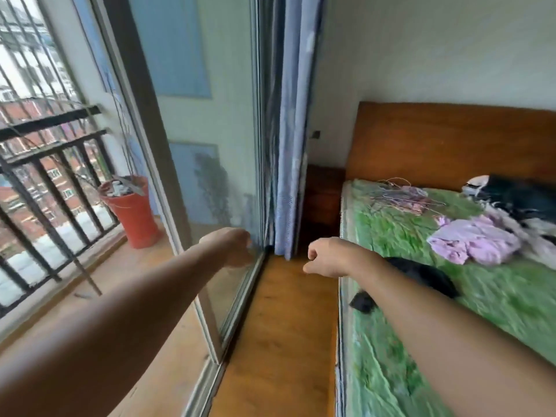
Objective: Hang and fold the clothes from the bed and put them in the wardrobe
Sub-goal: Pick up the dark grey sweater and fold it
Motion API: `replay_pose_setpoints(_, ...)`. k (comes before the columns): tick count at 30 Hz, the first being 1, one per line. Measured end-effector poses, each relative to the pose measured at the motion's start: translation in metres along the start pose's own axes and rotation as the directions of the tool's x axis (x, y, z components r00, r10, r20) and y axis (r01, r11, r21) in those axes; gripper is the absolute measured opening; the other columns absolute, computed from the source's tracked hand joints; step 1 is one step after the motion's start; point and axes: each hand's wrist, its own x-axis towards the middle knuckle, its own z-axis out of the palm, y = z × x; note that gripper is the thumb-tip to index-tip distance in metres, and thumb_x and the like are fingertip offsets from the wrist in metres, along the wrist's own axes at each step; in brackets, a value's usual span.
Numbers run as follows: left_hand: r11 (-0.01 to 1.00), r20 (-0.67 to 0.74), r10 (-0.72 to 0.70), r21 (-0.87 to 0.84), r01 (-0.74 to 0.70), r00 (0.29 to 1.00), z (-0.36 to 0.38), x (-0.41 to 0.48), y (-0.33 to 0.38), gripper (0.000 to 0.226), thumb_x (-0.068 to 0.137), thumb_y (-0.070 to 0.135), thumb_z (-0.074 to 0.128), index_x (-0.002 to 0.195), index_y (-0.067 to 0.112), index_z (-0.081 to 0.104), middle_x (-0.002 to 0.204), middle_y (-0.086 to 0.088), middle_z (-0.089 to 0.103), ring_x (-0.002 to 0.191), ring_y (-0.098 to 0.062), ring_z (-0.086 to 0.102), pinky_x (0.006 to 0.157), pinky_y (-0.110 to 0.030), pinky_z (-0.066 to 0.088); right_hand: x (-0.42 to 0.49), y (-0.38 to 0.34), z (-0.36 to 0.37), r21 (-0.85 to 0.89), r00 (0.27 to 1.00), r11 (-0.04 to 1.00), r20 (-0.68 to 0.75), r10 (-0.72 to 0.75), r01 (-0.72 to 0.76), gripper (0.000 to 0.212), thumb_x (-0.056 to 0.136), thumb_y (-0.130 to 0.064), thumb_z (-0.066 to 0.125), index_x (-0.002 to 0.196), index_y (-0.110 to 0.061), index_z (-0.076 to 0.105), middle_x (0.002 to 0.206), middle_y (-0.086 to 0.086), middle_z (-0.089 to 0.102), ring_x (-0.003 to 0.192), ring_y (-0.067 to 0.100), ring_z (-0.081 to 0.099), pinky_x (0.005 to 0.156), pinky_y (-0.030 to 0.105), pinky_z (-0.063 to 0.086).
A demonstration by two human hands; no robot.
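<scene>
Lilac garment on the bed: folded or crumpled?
Crumpled, not folded. The lilac garment lies in a bunched, wrinkled heap on the green bedspread, beside dark clothes.

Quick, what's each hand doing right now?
Left hand: blurred against the glass door, cannot tell.
Right hand: loosely curled, holding nothing.

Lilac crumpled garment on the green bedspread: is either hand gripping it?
No: the lilac crumpled garment lies on the green bedspread, clearly apart from the left hand and the right hand.
</scene>
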Motion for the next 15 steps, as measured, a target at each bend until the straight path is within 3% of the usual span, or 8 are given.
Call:
replay_pose_setpoints(3, 0.993, 0.024, 0.109, 0.051, -0.110, 0.994, -0.004, 0.061, 0.040, 0.044, 0.087, 0.044, 0.060, 0.127, 0.027, 0.062, 0.125, -0.001, 0.064, 0.114, -0.026, 0.062, 0.095, -0.041, 0.053, 0.025, 0.054, -0.011, 0.059, 0.996, 0.994, 0.010, 0.093, -0.093, 0.031, 0.088, -0.044, 0.058, 0.110, -0.022, 0.065, 0.105, 0.002, 0.064, 0.092, 0.022, 0.062, 0.062, 0.031, 0.044)
replay_pose_setpoints(6, 0.974, 0.053, 0.205, 0.082, -0.209, 0.977, -0.010, 0.129, 0.087, 0.044, 0.085, 0.041, 0.058, 0.126, 0.026, 0.061, 0.128, -0.002, 0.063, 0.116, -0.026, 0.061, 0.095, -0.043, 0.053, 0.058, 0.112, -0.021, 0.112, 0.988, 0.982, -0.007, 0.157, -0.155, 0.028, 0.089, -0.039, 0.058, 0.106, -0.018, 0.066, 0.103, 0.005, 0.065, 0.092, 0.025, 0.063, 0.066, 0.032, 0.047)
replay_pose_setpoints(8, 0.959, 0.070, 0.261, 0.090, -0.267, 0.963, -0.017, 0.176, 0.124, 0.043, 0.085, 0.038, 0.057, 0.125, 0.025, 0.062, 0.123, -0.002, 0.066, 0.112, -0.025, 0.063, 0.093, -0.043, 0.054, 0.078, 0.154, -0.030, 0.130, 0.980, 0.972, -0.011, 0.198, -0.195, 0.021, 0.090, -0.035, 0.057, 0.090, -0.015, 0.064, 0.089, 0.004, 0.062, 0.082, 0.025, 0.061, 0.066, 0.032, 0.046)
replay_pose_setpoints(10, 0.941, 0.074, 0.312, 0.111, -0.319, 0.947, -0.024, 0.217, 0.165, 0.045, 0.086, 0.038, 0.055, 0.129, 0.024, 0.059, 0.122, -0.002, 0.066, 0.113, -0.025, 0.063, 0.094, -0.043, 0.054, 0.093, 0.195, -0.042, 0.136, 0.970, 0.961, 0.003, 0.244, -0.242, 0.025, 0.090, -0.033, 0.057, 0.071, -0.017, 0.053, 0.071, 0.003, 0.050, 0.064, 0.023, 0.050, 0.056, 0.031, 0.036)
replay_pose_setpoints(11, 0.929, 0.073, 0.344, 0.123, -0.350, 0.936, -0.026, 0.236, 0.186, 0.046, 0.088, 0.039, 0.055, 0.131, 0.024, 0.058, 0.125, -0.002, 0.064, 0.117, -0.025, 0.061, 0.095, -0.043, 0.053, 0.098, 0.216, -0.048, 0.138, 0.961, 0.951, 0.008, 0.276, -0.275, 0.027, 0.091, -0.034, 0.057, 0.071, -0.016, 0.053, 0.071, 0.004, 0.049, 0.064, 0.023, 0.049, 0.055, 0.031, 0.033)
replay_pose_setpoints(15, 0.858, 0.069, 0.488, 0.143, -0.493, 0.870, -0.033, 0.296, 0.269, 0.050, 0.091, 0.043, 0.057, 0.136, 0.023, 0.056, 0.137, -0.001, 0.058, 0.129, -0.023, 0.052, 0.102, -0.039, 0.047, 0.102, 0.295, -0.068, 0.172, 0.918, 0.904, 0.018, 0.396, -0.393, 0.028, 0.093, -0.034, 0.058, 0.097, -0.007, 0.064, 0.095, 0.012, 0.064, 0.093, 0.031, 0.064, 0.065, 0.032, 0.041)
